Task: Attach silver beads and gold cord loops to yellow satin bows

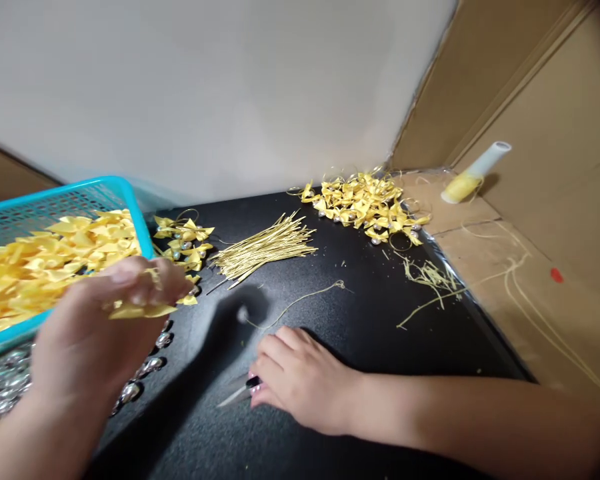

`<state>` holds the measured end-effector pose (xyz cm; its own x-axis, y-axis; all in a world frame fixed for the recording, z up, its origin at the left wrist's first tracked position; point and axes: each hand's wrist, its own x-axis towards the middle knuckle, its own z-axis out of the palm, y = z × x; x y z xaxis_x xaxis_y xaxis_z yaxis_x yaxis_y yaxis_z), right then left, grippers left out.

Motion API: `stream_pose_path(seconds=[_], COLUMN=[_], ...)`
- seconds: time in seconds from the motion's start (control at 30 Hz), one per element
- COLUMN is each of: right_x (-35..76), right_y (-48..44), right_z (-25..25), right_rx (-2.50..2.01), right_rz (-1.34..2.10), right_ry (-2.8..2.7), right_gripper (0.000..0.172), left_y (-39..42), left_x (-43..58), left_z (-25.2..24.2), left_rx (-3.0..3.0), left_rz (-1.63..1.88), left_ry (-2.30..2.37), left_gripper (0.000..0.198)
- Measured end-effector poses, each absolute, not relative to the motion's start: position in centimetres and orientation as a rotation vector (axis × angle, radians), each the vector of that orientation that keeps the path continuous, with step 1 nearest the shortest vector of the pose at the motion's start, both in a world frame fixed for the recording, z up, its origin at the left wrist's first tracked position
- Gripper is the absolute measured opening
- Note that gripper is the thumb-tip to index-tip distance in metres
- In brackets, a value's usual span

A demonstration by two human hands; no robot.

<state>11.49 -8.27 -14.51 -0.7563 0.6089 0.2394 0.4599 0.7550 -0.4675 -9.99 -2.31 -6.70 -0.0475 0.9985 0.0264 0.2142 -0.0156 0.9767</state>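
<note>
My left hand [105,320] is raised in front of the basket with its fingers closed on a yellow ribbon bow [143,311], partly hidden by the fingers. Resting low over the black tabletop, my right hand [300,380] is closed round the handles of small scissors [237,393], whose blades point left. Just beyond it a thin thread [300,301] lies curved on the table, with a pale, blurred bit at its left end. Several silver beads [153,365] are scattered to the right of my left wrist.
A turquoise basket [141,233] of yellow bows stands at left. Behind lie a bundle of gold wire ties [270,248] and a pile of beaded bows [365,203]. Thread clippings [433,275] lie at right. A thread spool [473,175] stands on cardboard [530,293]. A white wall [220,93] closes the back.
</note>
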Motion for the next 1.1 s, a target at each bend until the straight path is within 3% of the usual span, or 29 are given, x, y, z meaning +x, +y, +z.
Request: stream_pose_path(seconds=[0.27,0.57,0.8,0.9,1.0,1.1], right_x=[11.7,11.8,12.7,13.1,13.2,13.5], right_y=[-8.3,-8.3,-5.9,-5.0,-4.6,-4.0], right_z=[-14.5,-14.7,-12.0,-10.4,-9.6,-9.1], right_rx=[-0.821,-0.834,-1.009,-0.885,-0.864,-0.854], right_rz=[0.618,0.825,0.997,1.017,1.072,1.160], right_ry=[-2.602,-2.449,-1.603,-1.632,-1.674,-1.748], right_gripper=[0.025,0.020,0.013,0.017,0.004,0.009], left_y=[-3.2,-4.0,-4.9,-5.4,-5.5,-5.5], left_x=[-8.7,-7.3,-6.7,-6.4,-6.2,-6.1], left_z=[-7.6,-7.7,-7.1,-6.9,-7.0,-7.1], left_rx=[1.458,1.626,1.762,1.872,1.936,1.951], left_rz=[1.086,0.809,0.769,0.752,0.749,0.748], left_ry=[1.316,1.103,1.054,1.045,1.058,1.041], left_gripper=[0.022,0.027,0.024,0.023,0.022,0.022])
